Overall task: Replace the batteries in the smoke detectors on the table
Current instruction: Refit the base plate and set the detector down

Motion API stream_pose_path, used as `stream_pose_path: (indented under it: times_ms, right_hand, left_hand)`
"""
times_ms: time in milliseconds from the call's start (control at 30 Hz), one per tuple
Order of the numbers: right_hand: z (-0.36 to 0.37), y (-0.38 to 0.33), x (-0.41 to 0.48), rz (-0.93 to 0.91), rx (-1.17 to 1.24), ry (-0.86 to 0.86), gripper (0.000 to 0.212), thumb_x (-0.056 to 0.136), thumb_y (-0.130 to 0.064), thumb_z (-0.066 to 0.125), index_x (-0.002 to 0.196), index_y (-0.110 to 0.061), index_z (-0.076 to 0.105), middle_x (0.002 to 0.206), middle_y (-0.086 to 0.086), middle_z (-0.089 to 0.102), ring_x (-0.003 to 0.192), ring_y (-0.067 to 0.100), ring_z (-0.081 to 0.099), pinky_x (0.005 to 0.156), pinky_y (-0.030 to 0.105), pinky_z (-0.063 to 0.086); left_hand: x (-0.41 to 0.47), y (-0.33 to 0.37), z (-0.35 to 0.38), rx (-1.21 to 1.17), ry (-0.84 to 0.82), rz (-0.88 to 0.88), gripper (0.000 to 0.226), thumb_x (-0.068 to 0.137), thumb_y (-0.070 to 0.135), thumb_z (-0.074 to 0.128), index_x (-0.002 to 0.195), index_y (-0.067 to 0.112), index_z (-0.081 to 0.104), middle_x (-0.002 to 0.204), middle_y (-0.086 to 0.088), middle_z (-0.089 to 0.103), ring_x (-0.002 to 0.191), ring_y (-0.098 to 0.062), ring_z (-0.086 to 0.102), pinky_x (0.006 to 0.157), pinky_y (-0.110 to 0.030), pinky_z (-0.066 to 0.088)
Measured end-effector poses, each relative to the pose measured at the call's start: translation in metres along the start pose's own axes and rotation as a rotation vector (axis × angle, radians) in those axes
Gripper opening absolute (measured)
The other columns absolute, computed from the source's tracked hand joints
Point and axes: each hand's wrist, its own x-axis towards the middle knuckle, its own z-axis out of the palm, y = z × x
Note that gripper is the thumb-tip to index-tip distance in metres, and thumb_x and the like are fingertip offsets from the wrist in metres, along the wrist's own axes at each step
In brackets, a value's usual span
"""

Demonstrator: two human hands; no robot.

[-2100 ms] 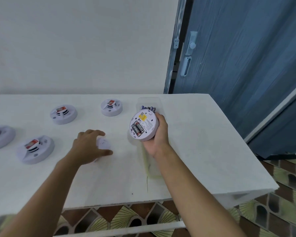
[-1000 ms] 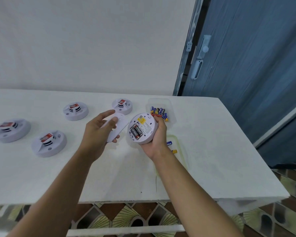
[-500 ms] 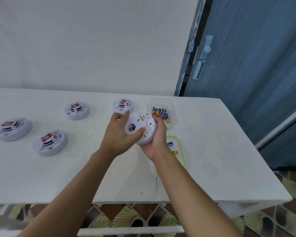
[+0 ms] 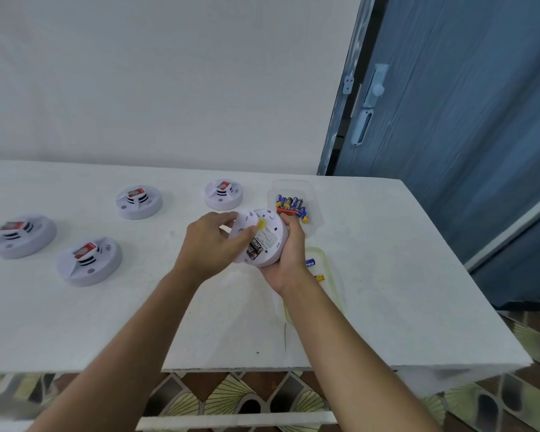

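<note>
My right hand [image 4: 289, 257] grips a white round smoke detector [image 4: 270, 241] above the table, its back facing me with two black batteries [image 4: 254, 248] showing in the compartment. My left hand [image 4: 208, 244] holds the white cover plate [image 4: 242, 232] against the detector's left side, partly over the back. Several other smoke detectors lie face up on the white table: one [image 4: 223, 194] at the back middle, one [image 4: 139, 201] left of it, two more [image 4: 89, 260] [image 4: 22, 235] farther left.
A clear tray [image 4: 296, 187] with several loose batteries [image 4: 292, 205] sits just behind my hands. A second clear tray [image 4: 329, 275] with two batteries [image 4: 314, 269] lies under my right wrist. A blue door [image 4: 449, 104] stands at the right, past the table's edge [image 4: 449, 366].
My left hand picked the cover plate off the table and brought it onto the detector's back. Since half a second ago the plate has shifted left, uncovering the batteries again.
</note>
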Motion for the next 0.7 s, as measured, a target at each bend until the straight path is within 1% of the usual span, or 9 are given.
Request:
stream_pose_path:
  times_ms: [67, 167, 233, 300, 400, 467, 533, 600, 700]
  right_hand:
    - [0.001, 0.002, 0.000, -0.006, -0.025, 0.018, 0.046, 0.097, -0.048, 0.039, 0.101, -0.014, 0.070, 0.098, 0.013, 0.070, 0.094, 0.026, 0.064, 0.081, 0.038, 0.048]
    - [0.003, 0.004, 0.001, -0.008, -0.067, 0.050, 0.047, 0.094, -0.052, 0.043, 0.111, -0.016, 0.067, 0.108, 0.015, 0.067, 0.104, 0.029, 0.060, 0.086, 0.041, 0.047]
    - [0.003, 0.003, 0.002, -0.007, -0.088, 0.060, 0.045, 0.093, -0.051, 0.044, 0.109, -0.017, 0.068, 0.107, 0.014, 0.067, 0.102, 0.030, 0.062, 0.082, 0.039, 0.049]
    - [0.004, 0.002, 0.002, -0.010, -0.113, 0.054, 0.042, 0.094, -0.049, 0.041, 0.101, -0.019, 0.070, 0.103, 0.012, 0.068, 0.099, 0.029, 0.063, 0.077, 0.037, 0.051]
    - [0.006, 0.003, 0.001, -0.012, -0.122, 0.065, 0.041, 0.095, -0.047, 0.041, 0.090, -0.023, 0.073, 0.097, 0.009, 0.069, 0.094, 0.026, 0.065, 0.073, 0.034, 0.052]
    - [0.008, 0.004, 0.001, -0.013, -0.117, 0.071, 0.039, 0.096, -0.047, 0.043, 0.091, -0.023, 0.072, 0.095, 0.008, 0.070, 0.092, 0.024, 0.066, 0.073, 0.034, 0.053]
    - [0.009, 0.003, 0.000, -0.016, -0.117, 0.075, 0.038, 0.096, -0.047, 0.043, 0.098, -0.021, 0.070, 0.094, 0.007, 0.070, 0.089, 0.023, 0.068, 0.070, 0.032, 0.055]
    - [0.009, 0.001, 0.000, -0.014, -0.117, 0.081, 0.037, 0.096, -0.047, 0.044, 0.102, -0.020, 0.069, 0.092, 0.006, 0.071, 0.086, 0.022, 0.068, 0.065, 0.030, 0.055]
    - [0.010, 0.000, 0.000, -0.013, -0.123, 0.087, 0.037, 0.097, -0.047, 0.044, 0.098, -0.020, 0.070, 0.088, 0.006, 0.071, 0.082, 0.020, 0.069, 0.063, 0.029, 0.055]
  left_hand:
    - [0.000, 0.001, -0.002, -0.071, 0.040, -0.060, 0.030, 0.086, 0.049, 0.065, 0.107, 0.029, 0.070, 0.094, 0.014, 0.068, 0.071, 0.006, 0.063, 0.059, -0.004, 0.038]
    - [-0.004, 0.005, -0.001, -0.182, 0.070, -0.096, 0.030, 0.086, 0.050, 0.065, 0.108, 0.029, 0.068, 0.097, 0.012, 0.069, 0.074, 0.004, 0.064, 0.061, -0.008, 0.043]
    - [-0.009, 0.008, 0.002, -0.172, 0.092, -0.062, 0.031, 0.084, 0.051, 0.066, 0.107, 0.030, 0.067, 0.099, 0.014, 0.068, 0.080, 0.001, 0.063, 0.068, -0.015, 0.048]
    - [-0.011, 0.009, 0.006, -0.116, 0.105, -0.011, 0.033, 0.083, 0.049, 0.067, 0.109, 0.030, 0.066, 0.100, 0.014, 0.065, 0.086, 0.003, 0.061, 0.071, -0.018, 0.050]
    - [-0.013, 0.009, 0.013, -0.055, 0.139, 0.027, 0.039, 0.082, 0.048, 0.069, 0.114, 0.026, 0.065, 0.100, 0.011, 0.063, 0.087, -0.001, 0.058, 0.069, -0.012, 0.043]
    - [-0.014, 0.010, 0.016, -0.029, 0.154, 0.031, 0.048, 0.081, 0.049, 0.071, 0.120, 0.022, 0.064, 0.104, 0.007, 0.062, 0.087, -0.006, 0.058, 0.069, -0.012, 0.042]
    - [-0.015, 0.012, 0.018, -0.020, 0.153, 0.023, 0.055, 0.080, 0.049, 0.072, 0.126, 0.019, 0.062, 0.113, 0.002, 0.062, 0.091, -0.010, 0.057, 0.068, -0.010, 0.040]
    - [-0.016, 0.013, 0.019, -0.017, 0.150, 0.017, 0.058, 0.080, 0.047, 0.072, 0.128, 0.017, 0.061, 0.118, 0.000, 0.061, 0.092, -0.011, 0.056, 0.067, -0.006, 0.037]
    - [-0.015, 0.013, 0.020, -0.030, 0.155, 0.014, 0.056, 0.081, 0.047, 0.071, 0.127, 0.019, 0.060, 0.117, 0.001, 0.060, 0.092, -0.010, 0.055, 0.068, -0.008, 0.037]
